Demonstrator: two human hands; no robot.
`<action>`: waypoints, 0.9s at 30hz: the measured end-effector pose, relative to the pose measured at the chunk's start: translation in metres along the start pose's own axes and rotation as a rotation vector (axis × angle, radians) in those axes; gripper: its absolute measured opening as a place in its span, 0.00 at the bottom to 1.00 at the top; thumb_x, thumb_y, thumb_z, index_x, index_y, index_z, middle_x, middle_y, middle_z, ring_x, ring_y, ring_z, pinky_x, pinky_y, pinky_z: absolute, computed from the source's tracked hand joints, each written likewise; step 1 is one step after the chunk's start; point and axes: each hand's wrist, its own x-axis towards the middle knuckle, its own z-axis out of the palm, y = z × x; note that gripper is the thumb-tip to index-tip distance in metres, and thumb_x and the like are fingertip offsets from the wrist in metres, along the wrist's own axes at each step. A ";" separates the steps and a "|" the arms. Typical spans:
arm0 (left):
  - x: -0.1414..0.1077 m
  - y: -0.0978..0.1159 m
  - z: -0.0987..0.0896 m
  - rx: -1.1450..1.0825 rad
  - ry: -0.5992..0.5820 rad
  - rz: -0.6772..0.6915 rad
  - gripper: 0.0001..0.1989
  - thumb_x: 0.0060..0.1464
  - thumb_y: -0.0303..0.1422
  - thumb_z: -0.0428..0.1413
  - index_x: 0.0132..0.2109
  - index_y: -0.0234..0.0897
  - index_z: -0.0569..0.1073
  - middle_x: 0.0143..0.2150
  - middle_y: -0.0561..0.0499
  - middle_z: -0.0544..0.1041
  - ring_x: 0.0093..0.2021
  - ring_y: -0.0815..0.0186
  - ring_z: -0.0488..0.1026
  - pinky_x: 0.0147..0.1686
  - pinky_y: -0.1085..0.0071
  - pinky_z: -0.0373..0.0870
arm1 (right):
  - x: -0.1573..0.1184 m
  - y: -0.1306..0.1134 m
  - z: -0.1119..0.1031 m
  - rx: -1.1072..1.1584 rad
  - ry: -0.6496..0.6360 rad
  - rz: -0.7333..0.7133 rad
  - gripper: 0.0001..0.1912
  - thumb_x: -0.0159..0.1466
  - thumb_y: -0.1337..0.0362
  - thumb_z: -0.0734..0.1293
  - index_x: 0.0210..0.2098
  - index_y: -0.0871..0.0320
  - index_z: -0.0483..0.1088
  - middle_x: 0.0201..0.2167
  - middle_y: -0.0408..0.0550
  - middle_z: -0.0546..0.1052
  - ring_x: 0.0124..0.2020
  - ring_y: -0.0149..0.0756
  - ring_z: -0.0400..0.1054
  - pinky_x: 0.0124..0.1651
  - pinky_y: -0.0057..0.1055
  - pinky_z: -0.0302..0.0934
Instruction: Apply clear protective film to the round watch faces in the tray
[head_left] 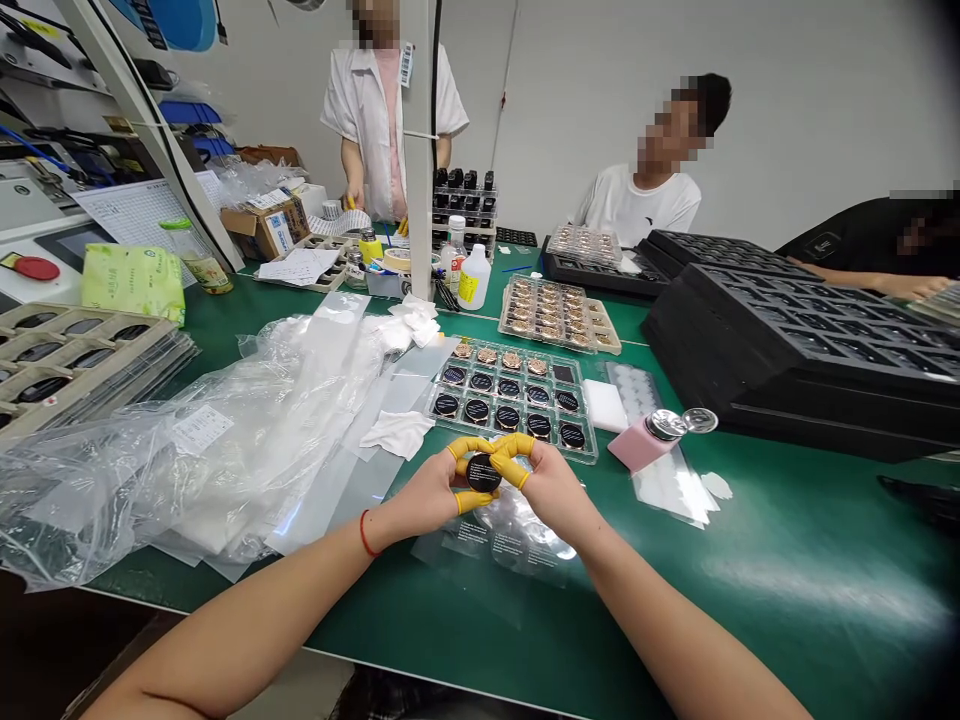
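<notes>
My left hand (424, 495) and my right hand (544, 490) together hold a round black compact (483, 473) by its edge, just above the table. Yellow finger cots cover the fingertips of both hands. Its flat face carries small light print that is too small to read. Below the hands lies a clear plastic sleeve (510, 535). Just beyond them stands a clear compartment tray (510, 400), holding rows of black discs and, in its far row, copper-coloured discs. A folded white cloth (397, 433) lies near my left hand.
A pink pump bottle (660, 435) and a white foam block (604, 405) stand right of the tray. Plastic bags (202, 450) heap on the left. Stacked black trays (795, 345) rise at the right. Co-workers (656, 185) sit and stand across the green table (750, 570).
</notes>
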 end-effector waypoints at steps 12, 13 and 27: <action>0.000 0.001 0.001 -0.016 -0.001 -0.019 0.25 0.47 0.31 0.62 0.52 0.41 0.63 0.41 0.50 0.74 0.39 0.66 0.73 0.40 0.68 0.70 | 0.000 -0.002 0.004 -0.081 0.052 -0.008 0.06 0.58 0.61 0.64 0.30 0.57 0.69 0.37 0.46 0.75 0.40 0.38 0.67 0.45 0.36 0.60; 0.000 0.000 0.001 -0.032 -0.010 -0.020 0.25 0.47 0.31 0.62 0.52 0.41 0.63 0.41 0.50 0.74 0.39 0.65 0.73 0.41 0.68 0.70 | -0.001 -0.002 0.005 -0.101 0.058 -0.022 0.06 0.59 0.61 0.63 0.30 0.56 0.69 0.36 0.46 0.75 0.40 0.38 0.67 0.45 0.37 0.60; 0.002 0.000 0.000 0.040 0.001 -0.042 0.26 0.46 0.31 0.62 0.51 0.42 0.62 0.40 0.51 0.72 0.35 0.68 0.70 0.37 0.70 0.68 | -0.023 0.061 -0.075 -0.982 0.050 0.114 0.16 0.57 0.65 0.65 0.45 0.60 0.71 0.42 0.57 0.74 0.44 0.50 0.67 0.41 0.41 0.59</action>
